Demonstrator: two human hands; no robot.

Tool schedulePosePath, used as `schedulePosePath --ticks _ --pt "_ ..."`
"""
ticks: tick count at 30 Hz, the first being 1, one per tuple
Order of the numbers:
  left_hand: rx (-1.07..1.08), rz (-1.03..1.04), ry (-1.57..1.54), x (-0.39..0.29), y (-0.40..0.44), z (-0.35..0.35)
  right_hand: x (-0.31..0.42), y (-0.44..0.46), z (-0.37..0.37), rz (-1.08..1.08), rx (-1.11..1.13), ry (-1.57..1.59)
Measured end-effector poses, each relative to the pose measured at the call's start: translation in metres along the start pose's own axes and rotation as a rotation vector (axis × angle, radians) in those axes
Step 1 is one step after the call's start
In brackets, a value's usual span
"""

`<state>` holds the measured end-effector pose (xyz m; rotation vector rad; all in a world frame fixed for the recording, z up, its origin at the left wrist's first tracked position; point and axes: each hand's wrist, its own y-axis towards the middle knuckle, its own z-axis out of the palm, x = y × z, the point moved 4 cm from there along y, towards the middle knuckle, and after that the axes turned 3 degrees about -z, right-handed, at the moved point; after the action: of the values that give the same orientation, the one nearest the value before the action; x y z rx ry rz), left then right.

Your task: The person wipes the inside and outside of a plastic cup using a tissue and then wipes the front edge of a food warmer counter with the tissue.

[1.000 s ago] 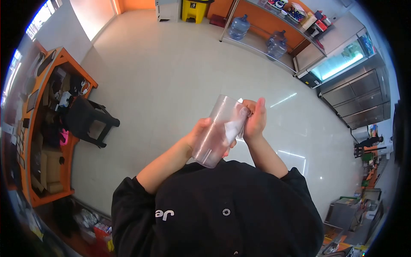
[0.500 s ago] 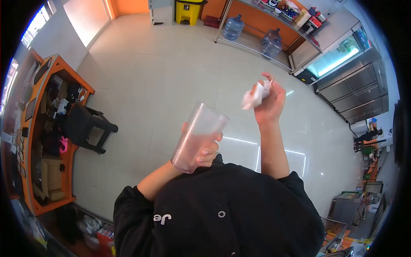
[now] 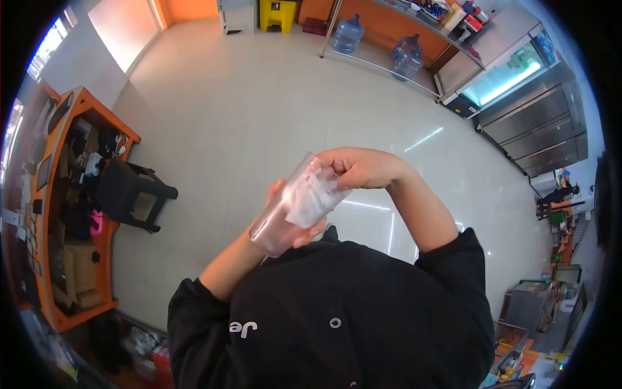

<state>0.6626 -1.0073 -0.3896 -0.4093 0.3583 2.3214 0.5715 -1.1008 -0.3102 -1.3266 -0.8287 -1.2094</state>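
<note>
A clear, tall tumbler (image 3: 271,228) is tilted in front of my chest, its mouth up and to the right. My left hand (image 3: 310,235) is wrapped around its side, with the fingers partly behind it. A crumpled white tissue (image 3: 308,198) shows through the wall, inside the upper half of the tumbler. At the mouth, my right hand (image 3: 363,167) is bent over the rim with curled fingers, pushing the tissue in. Some of its fingertips are hidden by the tumbler and the tissue.
An orange desk (image 3: 81,305) with a black stool (image 3: 133,191) stands at left. Water jugs (image 3: 348,34) sit on a metal shelf rack (image 3: 382,67) at the back, near a glass-front fridge (image 3: 508,81). Beneath me lies the tiled floor (image 3: 227,97).
My right hand has come down and left from beside the tumbler to its mouth, and the tissue is now inside. The tumbler has shifted slightly left.
</note>
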Motion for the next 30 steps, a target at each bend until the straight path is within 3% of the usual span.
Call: schedulePosePath --ticks 2,4,5,6,7,8,10,14,16,17,18,20,22,24,26,29,30 --pt "-0.086 0.025 0.004 0.005 -0.001 0.001 -0.002 -0.001 0.002 0.077 0.051 0.082" --pt "-0.007 0.067 -0.107 0.007 -0.003 0.008 -0.009 -0.004 -0.005 -0.019 -0.005 0.229" --pt "-0.012 0.075 -0.108 0.005 -0.006 0.011 0.000 -0.010 -0.012 -0.219 -0.008 0.307" --pt "-0.221 0.061 -0.221 -0.002 -0.011 0.017 0.010 -0.022 -0.021 -0.418 -0.010 0.384" --pt "-0.427 0.050 -0.333 -0.006 -0.017 0.016 0.021 -0.037 -0.026 -0.452 -0.037 0.297" --pt "-0.429 0.066 -0.333 -0.006 -0.021 0.001 0.034 -0.053 -0.029 -0.488 -0.061 0.210" --pt "0.169 0.096 -0.317 -0.013 -0.026 -0.005 0.038 -0.077 -0.031 -0.557 -0.263 0.217" --pt "-0.093 0.186 -0.163 -0.021 -0.033 0.011 0.014 -0.086 -0.033 -0.683 -0.204 0.396" --pt "-0.135 0.265 -0.281 -0.018 -0.030 0.009 -0.009 -0.079 -0.030 -0.566 -0.531 0.377" --pt "-0.173 0.332 -0.401 -0.017 -0.029 0.006 -0.017 -0.074 -0.026 -0.529 -0.565 0.416" --pt "-0.177 0.337 -0.399 -0.015 -0.024 0.003 -0.021 -0.066 -0.022 -0.529 -0.558 0.418" --pt "-0.049 0.455 -0.228 -0.018 -0.015 -0.007 -0.029 -0.056 -0.022 -0.564 -0.860 0.423" --pt "-0.112 0.466 -0.171 -0.018 -0.015 -0.026 -0.036 -0.044 -0.016 -0.629 -0.940 0.374" --pt "-0.174 0.475 -0.114 -0.017 -0.009 -0.025 -0.044 -0.030 -0.008 -0.735 -0.993 0.164" --pt "-0.598 0.563 0.206 -0.018 -0.003 -0.013 -0.027 -0.013 0.015 -0.794 -0.765 -0.448" --pt "-0.622 0.550 0.159 -0.020 -0.006 -0.026 -0.032 -0.006 0.042 -0.787 -0.818 -0.672" --pt "-0.624 0.553 0.161 -0.022 -0.005 -0.027 -0.036 -0.004 0.050 -0.839 -0.709 -0.843"
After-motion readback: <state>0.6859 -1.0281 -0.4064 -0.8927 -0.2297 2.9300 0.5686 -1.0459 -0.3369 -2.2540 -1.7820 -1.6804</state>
